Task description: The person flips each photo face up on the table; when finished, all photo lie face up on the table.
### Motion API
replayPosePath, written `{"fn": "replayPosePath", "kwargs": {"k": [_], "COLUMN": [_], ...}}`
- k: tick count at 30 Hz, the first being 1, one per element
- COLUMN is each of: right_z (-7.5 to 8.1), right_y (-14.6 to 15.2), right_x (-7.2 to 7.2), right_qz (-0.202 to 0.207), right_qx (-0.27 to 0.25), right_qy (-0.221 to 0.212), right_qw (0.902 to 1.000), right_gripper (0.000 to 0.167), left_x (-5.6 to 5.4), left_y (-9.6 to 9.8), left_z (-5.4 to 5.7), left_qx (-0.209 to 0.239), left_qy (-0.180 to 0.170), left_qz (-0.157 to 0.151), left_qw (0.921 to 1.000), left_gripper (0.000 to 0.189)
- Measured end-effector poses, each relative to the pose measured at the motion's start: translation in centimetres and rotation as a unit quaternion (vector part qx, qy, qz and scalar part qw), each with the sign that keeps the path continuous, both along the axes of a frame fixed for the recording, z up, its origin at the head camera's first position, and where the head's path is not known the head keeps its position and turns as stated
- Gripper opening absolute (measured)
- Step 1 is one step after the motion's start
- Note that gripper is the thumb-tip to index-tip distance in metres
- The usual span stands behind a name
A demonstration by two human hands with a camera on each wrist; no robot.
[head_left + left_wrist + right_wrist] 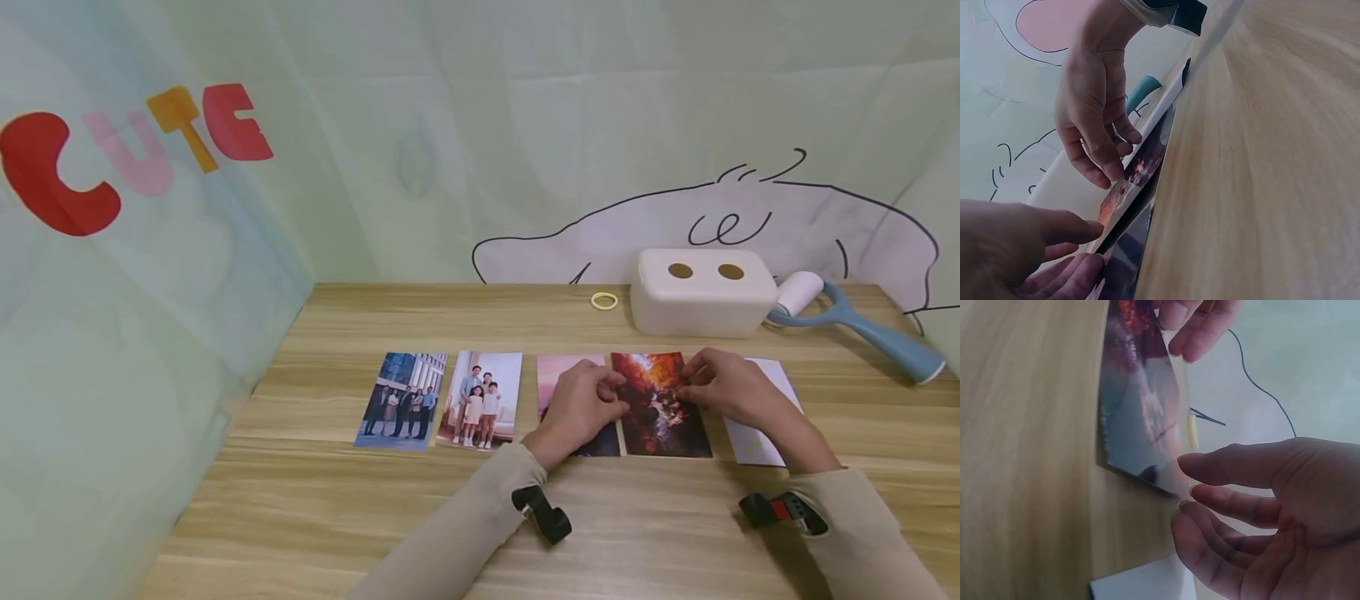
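Observation:
A photo print of a red and orange autumn scene (656,408) lies in a row of prints on the table, slightly raised in the wrist views. My left hand (581,404) pinches its left edge between thumb and fingers. At the opposite edge, my right hand (738,387) pinches it near the far corner, seen closely in the right wrist view. Under my left hand, a pink and dark print (551,375) is partly covered. A white card (761,429) lies beneath my right wrist. Further left are a family photo (480,400) and a group photo of people in suits (401,402).
A white box with two round holes (705,304) stands behind the prints. Beside it rests a blue-handled lint roller (862,321). The small yellow ring (603,302) lies left of the box. A printed cloth (420,167) rises along the back and left table edges.

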State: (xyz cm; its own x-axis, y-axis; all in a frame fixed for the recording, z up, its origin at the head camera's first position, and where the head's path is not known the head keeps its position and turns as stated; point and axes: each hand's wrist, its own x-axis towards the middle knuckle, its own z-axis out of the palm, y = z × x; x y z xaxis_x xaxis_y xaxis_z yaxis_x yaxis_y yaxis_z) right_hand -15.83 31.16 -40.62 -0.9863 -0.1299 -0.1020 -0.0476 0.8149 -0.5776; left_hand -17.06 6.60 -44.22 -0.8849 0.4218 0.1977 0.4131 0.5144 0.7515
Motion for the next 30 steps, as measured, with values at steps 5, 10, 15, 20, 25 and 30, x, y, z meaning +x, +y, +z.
{"fn": "replayPosePath", "kwargs": {"k": [5,10,15,20,25,30], "right_z": [0.6,0.7,0.8,0.9,0.9,0.6], "right_y": [0.4,1.3,2.0,3.1,4.7,6.0], "right_x": [0.2,0.2,0.2,0.2,0.4,0.5], "right_qz": [-0.013,-0.014,-0.014,-0.023,-0.021,-0.019], "right_qx": [-0.011,-0.055,-0.073,-0.074,-0.078,-0.076], "right_qy": [0.019,0.045,0.069,0.072,0.071,0.078], "right_qw": [0.9997,0.9974,0.9948,0.9944,0.9942,0.9939], "right_gripper": [0.039,0.032,0.03,0.034,0.036,0.034], "left_x": [0.1,0.6,1.1,1.5,1.8,2.0], "left_y": [0.2,1.0,2.3,3.8,5.3,6.6], "left_z": [0.6,1.4,1.5,1.4,1.4,1.4], "left_qx": [0.052,0.08,0.076,0.054,0.045,0.045], "left_qy": [-0.037,-0.063,-0.06,-0.034,-0.03,-0.03], "left_qz": [-0.005,-0.018,-0.037,-0.053,-0.061,-0.059], "left_qw": [0.998,0.9946,0.9946,0.9965,0.9967,0.9968], "left_gripper": [0.028,0.026,0.027,0.031,0.031,0.031]}}
